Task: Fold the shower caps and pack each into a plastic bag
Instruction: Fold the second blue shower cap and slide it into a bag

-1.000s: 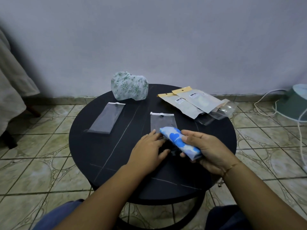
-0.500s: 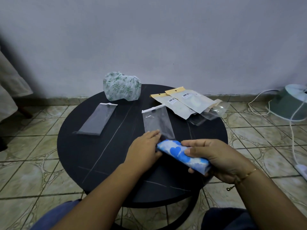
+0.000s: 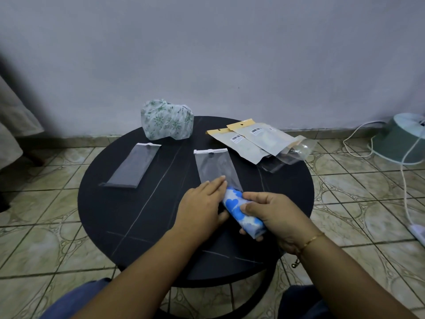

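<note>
Fingers and thumb of the right hand [image 3: 273, 210] curl round a folded blue-and-white shower cap [image 3: 241, 211], pinching it near its middle with the far end aimed at the mouth of a clear plastic bag [image 3: 217, 168]. The left hand [image 3: 202, 203] lies flat, fingers straight and close together, pressing the near end of that bag against the black round worktop [image 3: 128, 215]. The cap looks thin, soft and light; I judge it will spring open if the grip loosens, so it is best held across the folded bundle, close to the leading end, to keep the layers together as it enters. The bag is flimsy and likely slippery, so its opening wants holding by the lip, not by the flat.

Further out, a second empty bag [image 3: 133, 166] lies to the left, well apart. A green-patterned cap [image 3: 166, 120], still loosely bunched, sits at the far edge. Several packets with barcode labels [image 3: 255, 143] overlap at the far right.
</note>
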`<act>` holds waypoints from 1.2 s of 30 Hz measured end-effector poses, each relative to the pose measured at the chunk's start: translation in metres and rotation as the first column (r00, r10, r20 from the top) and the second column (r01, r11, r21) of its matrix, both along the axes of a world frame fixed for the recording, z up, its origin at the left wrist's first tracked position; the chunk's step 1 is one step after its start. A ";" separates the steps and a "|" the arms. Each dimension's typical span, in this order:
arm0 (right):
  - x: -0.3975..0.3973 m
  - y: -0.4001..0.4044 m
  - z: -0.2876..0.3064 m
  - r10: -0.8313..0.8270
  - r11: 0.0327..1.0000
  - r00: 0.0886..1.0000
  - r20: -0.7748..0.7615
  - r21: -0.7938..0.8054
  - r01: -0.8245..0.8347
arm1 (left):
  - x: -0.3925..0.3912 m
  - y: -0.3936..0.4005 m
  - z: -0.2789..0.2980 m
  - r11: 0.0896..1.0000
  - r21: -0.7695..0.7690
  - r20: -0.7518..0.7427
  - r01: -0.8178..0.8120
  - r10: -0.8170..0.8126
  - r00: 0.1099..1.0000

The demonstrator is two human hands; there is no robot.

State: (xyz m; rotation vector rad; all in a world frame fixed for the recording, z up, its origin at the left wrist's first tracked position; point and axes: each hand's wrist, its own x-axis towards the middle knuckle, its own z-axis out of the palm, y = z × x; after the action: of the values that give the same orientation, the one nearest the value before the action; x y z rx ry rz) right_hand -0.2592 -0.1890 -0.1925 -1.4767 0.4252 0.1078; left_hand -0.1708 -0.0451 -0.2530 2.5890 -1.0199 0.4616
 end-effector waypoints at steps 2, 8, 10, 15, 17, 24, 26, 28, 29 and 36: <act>0.002 0.003 -0.004 -0.002 1.000 1.000 -0.002 0.002 0.002 | -0.001 0.000 0.000 1.000 0.000 0.020 0.006 -0.006 1.000; 0.008 0.008 -0.011 -0.061 0.998 0.998 0.018 0.019 0.061 | -0.001 -0.002 -0.001 0.998 -0.024 0.071 0.060 -0.058 0.996; 0.012 0.009 -0.014 -0.080 0.997 0.996 0.032 0.012 0.079 | -0.002 -0.003 -0.001 0.996 -0.039 0.110 0.082 -0.077 0.991; 0.022 0.017 -0.020 -0.113 0.991 0.993 0.029 -0.070 0.114 | -0.005 -0.003 0.000 0.993 -0.064 0.191 0.100 -0.087 0.978; 0.024 0.017 -0.019 -0.103 0.993 0.995 0.011 -0.051 0.104 | -0.005 -0.003 0.000 0.994 -0.067 0.190 0.089 -0.075 0.979; 0.022 0.009 -0.021 -0.051 0.987 0.998 0.029 0.153 0.046 | -0.002 -0.003 -0.002 0.997 -0.071 0.159 0.022 -0.010 0.987; 0.019 0.010 -0.020 -0.080 0.969 0.996 0.035 0.239 0.069 | -0.001 -0.003 -0.003 0.999 -0.051 0.158 -0.004 0.012 0.987; 0.015 0.011 -0.019 -0.127 0.958 0.991 0.031 0.264 0.114 | -0.001 -0.003 -0.003 0.999 -0.045 0.163 -0.024 0.031 0.986; 0.013 0.012 -0.019 -0.146 0.964 0.989 0.029 0.229 0.136 | 0.000 -0.002 -0.003 0.999 -0.046 0.169 -0.026 0.034 0.985; 0.010 0.016 -0.021 -0.245 0.968 0.965 0.090 0.084 0.238 | 0.001 -0.002 -0.004 0.999 -0.034 0.159 -0.039 0.044 0.986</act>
State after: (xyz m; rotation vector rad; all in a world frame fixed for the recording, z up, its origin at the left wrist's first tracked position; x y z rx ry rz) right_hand -0.2488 -0.1728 -0.2140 -1.3418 0.5120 -0.1430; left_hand -0.1701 -0.0475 -0.2566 2.5832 -1.0026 0.7001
